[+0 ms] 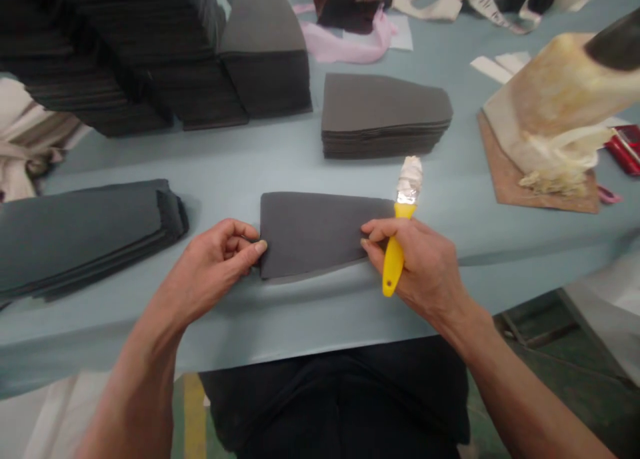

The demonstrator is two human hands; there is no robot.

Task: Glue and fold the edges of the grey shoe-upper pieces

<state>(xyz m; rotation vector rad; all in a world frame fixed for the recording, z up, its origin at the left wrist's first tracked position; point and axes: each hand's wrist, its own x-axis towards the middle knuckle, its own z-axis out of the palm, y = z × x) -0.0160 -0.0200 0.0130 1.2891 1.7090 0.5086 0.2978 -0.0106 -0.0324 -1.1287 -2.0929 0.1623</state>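
A dark grey foam piece (315, 233), tapered in shape, lies flat near the front edge of the pale blue table (280, 165). My left hand (215, 265) pinches its narrow left end between thumb and fingers. My right hand (425, 265) holds a yellow-handled brush (400, 235) with a glue-caked white head, and its fingertips press on the right end of the same piece.
A low stack of grey pieces (383, 115) sits behind, taller dark stacks (150, 52) at the back left, and a flat pile (85, 235) at the left. A glue-crusted container (555, 112) stands on a brown board at the right. Fabric scraps lie at the back.
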